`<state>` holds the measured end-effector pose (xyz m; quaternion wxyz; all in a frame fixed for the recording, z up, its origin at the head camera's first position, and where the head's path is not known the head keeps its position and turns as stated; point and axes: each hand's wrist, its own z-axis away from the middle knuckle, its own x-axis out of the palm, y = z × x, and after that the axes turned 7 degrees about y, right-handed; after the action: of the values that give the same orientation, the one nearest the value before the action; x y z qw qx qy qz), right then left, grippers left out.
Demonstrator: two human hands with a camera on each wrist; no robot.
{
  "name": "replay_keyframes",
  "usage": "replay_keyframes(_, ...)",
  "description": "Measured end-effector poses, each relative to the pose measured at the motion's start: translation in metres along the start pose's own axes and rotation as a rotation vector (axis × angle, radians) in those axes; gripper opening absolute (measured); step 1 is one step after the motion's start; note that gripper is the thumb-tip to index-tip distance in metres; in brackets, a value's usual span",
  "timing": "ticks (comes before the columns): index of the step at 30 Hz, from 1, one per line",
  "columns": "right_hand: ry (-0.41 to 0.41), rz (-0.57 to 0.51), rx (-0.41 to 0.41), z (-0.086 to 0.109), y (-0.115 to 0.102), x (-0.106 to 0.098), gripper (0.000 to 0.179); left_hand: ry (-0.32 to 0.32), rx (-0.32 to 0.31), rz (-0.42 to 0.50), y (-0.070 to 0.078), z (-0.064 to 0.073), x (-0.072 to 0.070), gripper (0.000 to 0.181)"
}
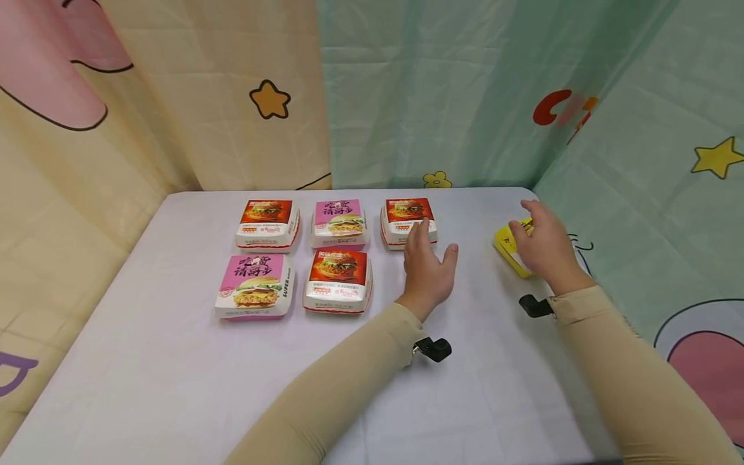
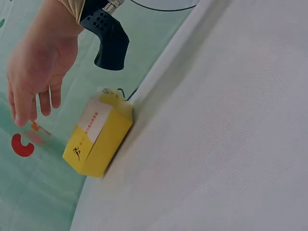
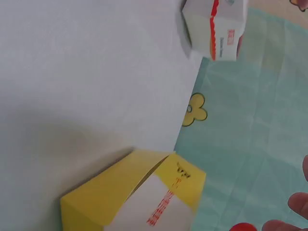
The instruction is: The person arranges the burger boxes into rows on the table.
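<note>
At the right side of the table stands a yellow and white cardboard box (image 1: 511, 248) with red print. My right hand (image 1: 548, 248) hovers beside and over it, thumb apart from the fingers, partly covering it in the head view. The left wrist view shows that same right hand (image 2: 43, 72) with fingers extended, apart from the yellow box (image 2: 98, 134). My left hand (image 1: 429, 274) is held up with fingers extended and thumb spread, holding nothing. It overlaps the lower corner of a red-topped burger box (image 1: 409, 223) in the head view.
Several burger boxes sit in two rows: a red-topped one (image 1: 267, 226) and a pink-topped one (image 1: 340, 223) at the back, another pink one (image 1: 254, 287) and another red one (image 1: 337, 281) in front. Printed curtains (image 1: 407, 97) hang behind the white table (image 1: 145, 361).
</note>
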<state>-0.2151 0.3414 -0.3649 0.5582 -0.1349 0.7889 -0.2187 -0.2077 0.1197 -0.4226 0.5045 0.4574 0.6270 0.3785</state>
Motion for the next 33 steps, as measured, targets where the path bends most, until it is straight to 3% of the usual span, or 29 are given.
replay_keyframes(6, -0.043, 0.03, 0.12, -0.006, 0.028, -0.009, 0.066, -0.049, 0.017, -0.031, 0.004, 0.001, 0.004, 0.076)
replay_keyframes(16, -0.153, 0.058, 0.246, -0.011, 0.066, -0.024, 0.074, -0.139, 0.033, -0.078, 0.01, 0.002, 0.013, 0.079)
replay_keyframes(28, -0.275, -0.027, 0.293, -0.005, 0.084, -0.03, 0.076, -0.279, -0.013, -0.191, 0.016, -0.001, 0.039, 0.082)
replay_keyframes(33, -0.293, -0.025, 0.315, -0.005, 0.086, -0.027, 0.076, -0.342, -0.05, -0.189, 0.017, -0.005, 0.051, 0.083)
